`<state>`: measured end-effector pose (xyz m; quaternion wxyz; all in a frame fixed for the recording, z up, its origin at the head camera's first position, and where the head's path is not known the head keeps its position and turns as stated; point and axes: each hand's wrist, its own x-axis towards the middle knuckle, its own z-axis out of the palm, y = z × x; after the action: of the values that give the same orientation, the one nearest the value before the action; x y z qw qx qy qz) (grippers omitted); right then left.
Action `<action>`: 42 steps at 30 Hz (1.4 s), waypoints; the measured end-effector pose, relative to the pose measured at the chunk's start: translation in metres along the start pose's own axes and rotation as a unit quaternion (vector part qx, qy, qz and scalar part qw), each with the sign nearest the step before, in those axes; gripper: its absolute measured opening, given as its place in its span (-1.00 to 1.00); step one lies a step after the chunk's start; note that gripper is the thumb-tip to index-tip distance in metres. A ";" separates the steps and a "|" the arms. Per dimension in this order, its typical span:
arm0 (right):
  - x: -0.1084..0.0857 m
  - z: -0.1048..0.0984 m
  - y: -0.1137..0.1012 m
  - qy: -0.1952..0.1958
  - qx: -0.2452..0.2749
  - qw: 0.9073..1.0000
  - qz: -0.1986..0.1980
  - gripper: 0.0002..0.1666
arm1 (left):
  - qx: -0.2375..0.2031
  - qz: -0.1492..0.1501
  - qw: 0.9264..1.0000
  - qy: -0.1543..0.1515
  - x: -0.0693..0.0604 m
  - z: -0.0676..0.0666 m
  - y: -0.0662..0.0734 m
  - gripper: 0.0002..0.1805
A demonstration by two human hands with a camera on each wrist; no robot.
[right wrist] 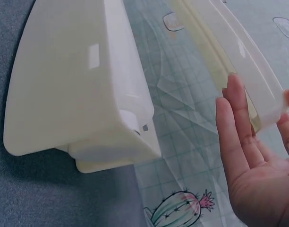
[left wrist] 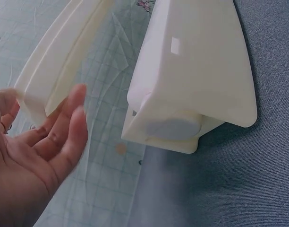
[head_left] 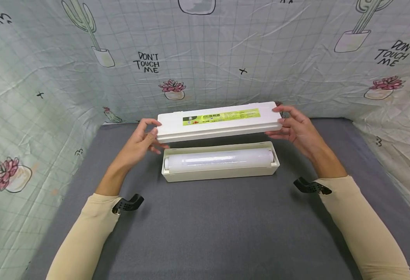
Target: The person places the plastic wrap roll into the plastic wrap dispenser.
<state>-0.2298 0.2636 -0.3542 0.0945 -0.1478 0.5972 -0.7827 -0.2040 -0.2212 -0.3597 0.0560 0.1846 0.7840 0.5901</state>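
Note:
A long white lid [head_left: 219, 126] with a green and yellow label is held up by its two ends, behind and above an open cream box [head_left: 222, 178]. My left hand [head_left: 135, 147] grips its left end and my right hand [head_left: 301, 134] its right end. Inside the box lies a shiny white roll [head_left: 219, 160]. In the left wrist view, the left hand [left wrist: 40, 146] pinches the end of the lid [left wrist: 59, 52], apart from the box [left wrist: 206, 66]. The right wrist view has the right hand [right wrist: 262, 165] at the lid's other end [right wrist: 243, 56], beside the box [right wrist: 59, 80].
The box stands on a dark grey cloth surface [head_left: 212, 225]. A pale, grid-patterned cloth [head_left: 205, 54] with cactus drawings and lettering hangs behind and at both sides. Black bands [head_left: 129, 203] are at both sleeve cuffs.

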 end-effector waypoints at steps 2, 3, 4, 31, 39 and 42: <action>-0.001 -0.001 0.001 -0.015 0.002 1.000 -0.005 -0.55 | -0.011 0.000 1.000 -0.003 0.000 0.000 -0.001 -0.61; -0.001 -0.002 0.001 -0.024 0.000 1.000 -0.008 -0.51 | -0.016 0.001 1.000 -0.005 0.000 0.000 -0.001 -0.59; -0.002 -0.002 0.000 -0.032 -0.001 0.999 -0.011 -0.47 | -0.022 0.002 1.000 -0.007 0.000 -0.001 -0.002 -0.56; -0.009 0.005 0.002 -0.051 -0.354 0.933 0.047 0.26 | 0.009 -0.057 0.998 -0.038 -0.005 -0.003 -0.001 -0.18; -0.009 0.006 0.004 -0.053 -0.471 0.881 -0.006 0.26 | 0.040 -0.091 0.992 -0.082 -0.003 0.000 -0.005 0.13; -0.010 0.005 0.003 -0.058 -0.503 0.862 -0.008 0.24 | 0.050 -0.074 0.992 -0.091 -0.004 0.002 -0.008 0.18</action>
<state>-0.2184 0.2611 -0.3574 0.0354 -0.2254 0.9020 -0.3666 -0.2019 -0.2226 -0.3678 0.1614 0.1819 0.8156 0.5250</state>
